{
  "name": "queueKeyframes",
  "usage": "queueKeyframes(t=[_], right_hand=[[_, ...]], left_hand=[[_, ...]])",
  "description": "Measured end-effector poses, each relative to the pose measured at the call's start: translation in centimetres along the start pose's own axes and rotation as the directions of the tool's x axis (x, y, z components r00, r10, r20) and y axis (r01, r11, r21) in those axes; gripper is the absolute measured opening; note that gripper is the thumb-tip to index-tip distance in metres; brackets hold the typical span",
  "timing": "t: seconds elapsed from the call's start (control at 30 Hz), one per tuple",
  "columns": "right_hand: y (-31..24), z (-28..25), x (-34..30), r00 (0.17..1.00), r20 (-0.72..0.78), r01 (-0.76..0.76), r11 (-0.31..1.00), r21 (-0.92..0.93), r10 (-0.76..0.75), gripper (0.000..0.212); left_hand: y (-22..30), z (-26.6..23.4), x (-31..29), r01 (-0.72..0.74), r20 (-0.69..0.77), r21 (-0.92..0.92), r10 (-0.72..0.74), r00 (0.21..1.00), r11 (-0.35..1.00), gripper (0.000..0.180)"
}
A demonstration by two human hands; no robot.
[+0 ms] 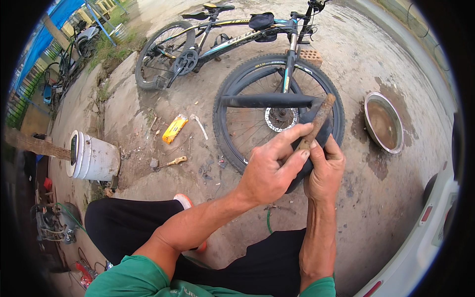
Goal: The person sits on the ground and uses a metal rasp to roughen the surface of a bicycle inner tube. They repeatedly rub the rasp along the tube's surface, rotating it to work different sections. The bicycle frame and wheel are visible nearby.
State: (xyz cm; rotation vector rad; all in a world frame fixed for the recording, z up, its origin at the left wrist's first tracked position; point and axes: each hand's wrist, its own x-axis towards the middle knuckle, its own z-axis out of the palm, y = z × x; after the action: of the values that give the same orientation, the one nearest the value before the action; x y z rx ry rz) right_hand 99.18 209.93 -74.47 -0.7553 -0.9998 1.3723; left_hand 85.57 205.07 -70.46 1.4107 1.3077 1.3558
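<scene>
To the right, a metal basin (374, 132) is sitting on the concrete ground (203, 104) and holding brownish, murky water (383, 119); a dark wet patch (378, 166) is spreading around it. On the left, a white bucket (96, 157) is tilting in my view, its mouth facing left, and I am not making out its contents. A wooden pole (37, 143) is reaching to that mouth, though I cannot tell whether it is going inside or passing in front. A small black bag (261, 21) is hanging on the frame of the bicycle (237, 39), its fabric hiding whatever it is carrying. Between bucket and bicycle, a yellow packet (175, 129) is lying on the ground, and a screwdriver (176, 161) is resting nearer to me.

I am keeping the inner tube (269, 101) in front of the bicycle's front wheel. One black stretch of it is running leftward beyond my fingers, another is bending behind the stick (321, 114), and more is hanging between my wrists. With my left hand (274, 166) I am pinching the stick, a narrow grip with thumb and fingers closing near its lower end; its upper end is pointing up and right, clear of the fingertips. My right hand (324, 173) is curling around the tube, its grip closing narrowly just beside the stick's lower end, the thumb lying close to the left thumb.
</scene>
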Motion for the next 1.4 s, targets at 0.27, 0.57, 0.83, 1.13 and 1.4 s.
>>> queueKeyframes(t=[0.27, 0.57, 0.83, 1.13, 1.4], right_hand=[[-0.1, 0.0, 0.3, 1.000, 0.004, -0.027, 0.993, 0.118, 0.026, 0.034], [-0.3, 0.6, 0.0, 1.000, 0.006, 0.003, 0.995, 0.104, -0.003, 0.031], [0.4, 0.4, 0.0, 0.999, 0.032, -0.020, 0.997, 0.074, 0.018, 0.025], [0.7, -0.3, 0.3, 0.999, 0.041, -0.004, 0.999, 0.041, 0.003, 0.029], [0.1, -0.1, 0.3, 1.000, 0.001, 0.011, 1.000, -0.016, -0.011, 0.021]], left_hand=[[-0.2, -0.9, -2.4, -0.051, 0.021, -0.018, 0.051, 0.998, 0.999, 0.048], [1.6, -0.6, 1.1, -0.024, -0.030, -0.100, 0.022, 0.999, 0.995, 0.047], [0.3, -0.5, 1.3, 0.015, -0.050, -0.067, -0.019, 0.999, 0.998, 0.046], [-0.8, -0.2, -2.0, -0.027, -0.024, -0.015, 0.027, 0.999, 1.000, 0.047], [-0.1, -0.4, -2.1, -0.029, -0.046, -0.073, 0.026, 0.999, 0.997, 0.046]])
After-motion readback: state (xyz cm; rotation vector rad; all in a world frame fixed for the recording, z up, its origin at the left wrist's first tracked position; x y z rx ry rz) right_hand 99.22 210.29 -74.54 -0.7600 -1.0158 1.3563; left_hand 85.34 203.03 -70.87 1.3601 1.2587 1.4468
